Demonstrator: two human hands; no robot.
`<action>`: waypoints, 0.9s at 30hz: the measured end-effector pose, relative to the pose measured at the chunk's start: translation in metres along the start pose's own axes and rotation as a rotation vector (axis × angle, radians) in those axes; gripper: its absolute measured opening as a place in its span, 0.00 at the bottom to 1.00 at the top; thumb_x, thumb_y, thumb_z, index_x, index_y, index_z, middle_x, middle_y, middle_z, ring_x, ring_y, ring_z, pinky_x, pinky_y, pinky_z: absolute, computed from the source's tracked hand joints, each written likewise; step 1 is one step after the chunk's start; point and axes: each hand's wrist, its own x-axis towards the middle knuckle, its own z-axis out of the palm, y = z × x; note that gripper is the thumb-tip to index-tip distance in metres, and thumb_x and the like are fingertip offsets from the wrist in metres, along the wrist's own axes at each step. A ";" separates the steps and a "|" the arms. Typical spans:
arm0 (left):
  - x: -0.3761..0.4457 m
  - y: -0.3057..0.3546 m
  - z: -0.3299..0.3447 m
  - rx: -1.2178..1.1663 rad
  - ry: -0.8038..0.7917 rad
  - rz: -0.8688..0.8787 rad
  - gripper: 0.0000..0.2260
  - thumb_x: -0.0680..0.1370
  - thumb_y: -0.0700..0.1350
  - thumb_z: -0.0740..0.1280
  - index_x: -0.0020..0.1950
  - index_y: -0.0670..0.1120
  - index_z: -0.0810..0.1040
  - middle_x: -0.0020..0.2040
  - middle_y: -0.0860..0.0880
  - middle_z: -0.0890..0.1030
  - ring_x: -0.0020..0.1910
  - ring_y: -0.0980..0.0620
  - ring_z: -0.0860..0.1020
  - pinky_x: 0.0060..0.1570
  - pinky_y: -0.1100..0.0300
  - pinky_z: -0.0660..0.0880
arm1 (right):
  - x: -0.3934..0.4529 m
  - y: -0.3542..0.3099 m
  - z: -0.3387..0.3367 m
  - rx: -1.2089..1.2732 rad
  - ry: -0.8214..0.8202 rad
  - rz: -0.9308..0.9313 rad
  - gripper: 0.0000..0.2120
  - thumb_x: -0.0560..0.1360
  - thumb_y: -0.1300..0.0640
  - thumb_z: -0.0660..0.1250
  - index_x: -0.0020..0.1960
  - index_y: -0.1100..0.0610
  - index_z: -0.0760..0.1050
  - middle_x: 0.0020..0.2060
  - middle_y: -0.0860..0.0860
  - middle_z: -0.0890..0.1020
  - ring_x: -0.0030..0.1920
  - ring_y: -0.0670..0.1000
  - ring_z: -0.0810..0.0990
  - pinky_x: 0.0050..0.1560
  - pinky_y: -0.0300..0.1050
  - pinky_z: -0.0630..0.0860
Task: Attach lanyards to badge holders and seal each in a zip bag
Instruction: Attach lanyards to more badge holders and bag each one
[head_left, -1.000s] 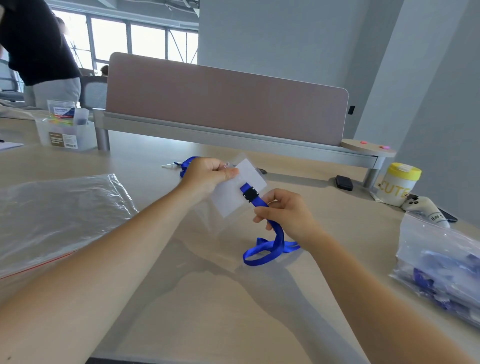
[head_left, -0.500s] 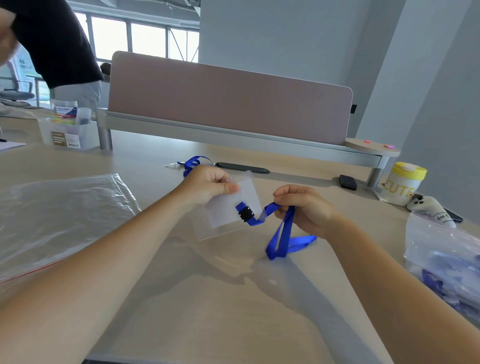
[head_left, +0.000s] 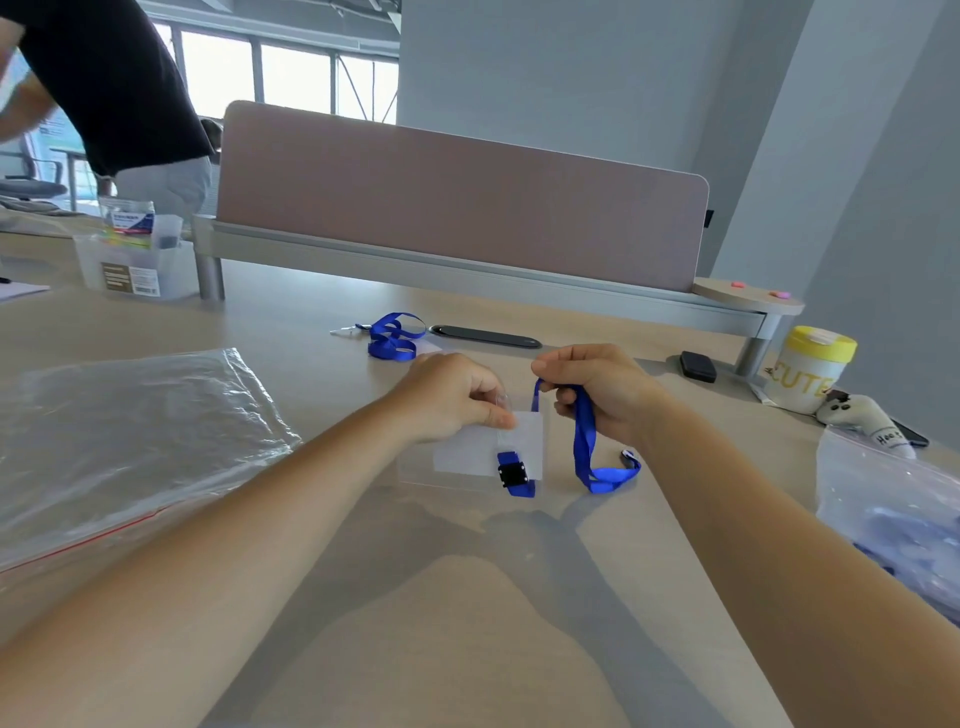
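Head view: badge holder (head_left: 470, 454) and blue lanyard (head_left: 584, 441) mid-table.
Left hand (head_left: 452, 397) pinching the flimsy holder's top edge; right hand (head_left: 597, 387) pinching limp strap. Best gripped at the stiff black buckle (head_left: 513, 474).

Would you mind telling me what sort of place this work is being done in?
Probably an open-plan office: a long shared desk with a pink divider screen along its back, large windows behind, and an office chair at far left.
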 end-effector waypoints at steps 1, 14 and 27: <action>0.000 0.002 0.000 0.050 -0.004 0.005 0.08 0.72 0.47 0.70 0.46 0.43 0.81 0.38 0.54 0.76 0.45 0.53 0.71 0.43 0.63 0.64 | 0.000 -0.002 0.001 -0.018 -0.005 -0.007 0.09 0.73 0.68 0.64 0.34 0.61 0.74 0.23 0.52 0.77 0.18 0.43 0.65 0.23 0.33 0.67; 0.005 0.003 0.001 0.187 0.213 -0.092 0.15 0.75 0.50 0.65 0.62 0.51 0.72 0.42 0.50 0.74 0.43 0.51 0.71 0.43 0.57 0.68 | -0.010 0.005 0.006 -0.191 -0.026 -0.139 0.12 0.74 0.69 0.59 0.38 0.56 0.73 0.35 0.60 0.77 0.19 0.42 0.68 0.32 0.41 0.64; 0.010 -0.010 -0.007 -0.045 0.428 -0.068 0.05 0.75 0.45 0.66 0.45 0.44 0.77 0.30 0.54 0.69 0.32 0.53 0.67 0.33 0.60 0.61 | -0.010 0.031 -0.001 -0.153 0.091 -0.104 0.12 0.75 0.65 0.62 0.34 0.57 0.74 0.19 0.46 0.77 0.22 0.46 0.66 0.28 0.37 0.66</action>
